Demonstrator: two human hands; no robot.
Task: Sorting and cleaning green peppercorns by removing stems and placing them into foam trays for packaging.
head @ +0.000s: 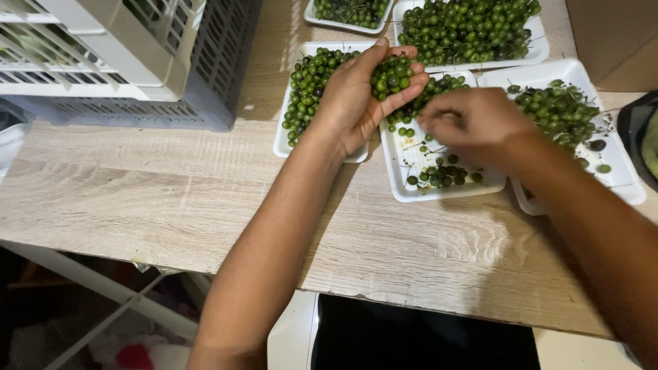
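Observation:
My left hand (360, 96) is cupped palm-up above a white tray (281, 140), holding a heap of small green berries (392, 74). My right hand (473, 123) hovers over the middle white tray (445, 193), its fingers pinched together near loose berries and thin stems; motion blur hides what it grips. A few dark green berries (442, 175) lie in that tray. The tray under my left hand holds a row of green berries (305, 89).
More white trays of green berries: one at right (620, 171) with stems, a full one at the back (473, 27), another at top (349, 10). Stacked plastic crates (137, 62) fill the back left. A cardboard box (613, 41) stands back right. The wooden table (171, 199) ends near me.

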